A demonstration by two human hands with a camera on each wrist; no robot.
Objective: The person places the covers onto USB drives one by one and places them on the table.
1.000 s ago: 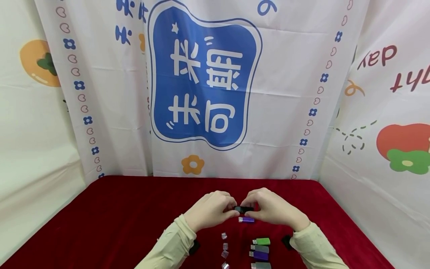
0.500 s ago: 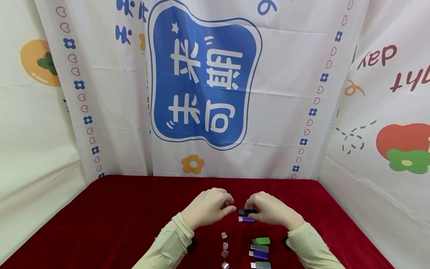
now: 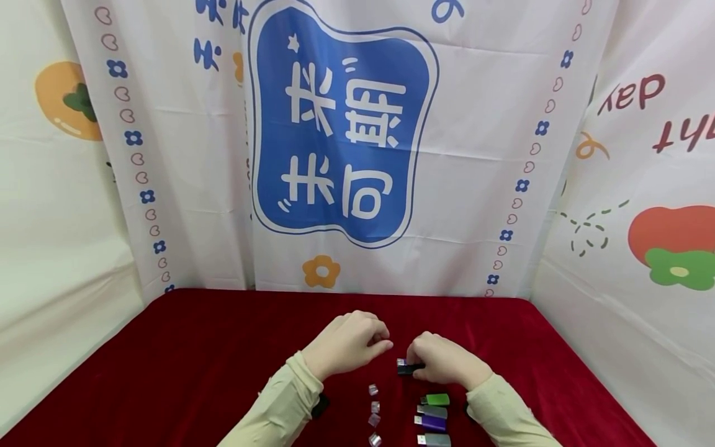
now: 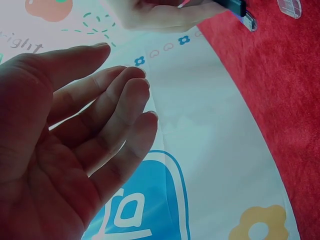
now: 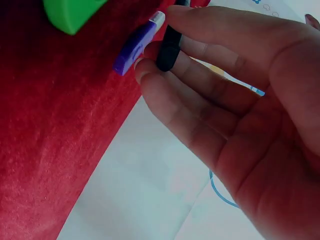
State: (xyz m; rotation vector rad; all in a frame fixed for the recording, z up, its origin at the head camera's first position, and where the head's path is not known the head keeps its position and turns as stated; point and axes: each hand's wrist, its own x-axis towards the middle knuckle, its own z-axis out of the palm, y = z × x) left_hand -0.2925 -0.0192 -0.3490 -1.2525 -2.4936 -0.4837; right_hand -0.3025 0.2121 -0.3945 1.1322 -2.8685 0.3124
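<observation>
A black USB stick (image 3: pixel 406 369) is pinched between the thumb and fingers of my right hand (image 3: pixel 447 361), low over the red cloth. Close beside it a purple USB stick with a clear cap (image 3: pixel 401 361) is partly hidden by that hand in the head view. The right wrist view shows the black stick (image 5: pixel 170 49) between my fingertips and the purple stick (image 5: pixel 136 47) lying just past them. My left hand (image 3: pixel 349 344) hovers to the left, fingers loosely bent, holding nothing; its palm (image 4: pixel 75 135) is bare in the left wrist view.
Nearer me on the red cloth (image 3: pixel 223 347) lie a green stick (image 3: pixel 437 400), a grey stick (image 3: pixel 433 411), another purple stick (image 3: pixel 431 423) and a lower grey stick (image 3: pixel 436 440). Several small clear caps (image 3: pixel 374 407) form a column to their left. A printed white curtain (image 3: pixel 475 205) hangs behind.
My left hand has let go of the black stick and drawn back left. My right hand has brought the stick nearer me, from beyond the purple one to its near side.
</observation>
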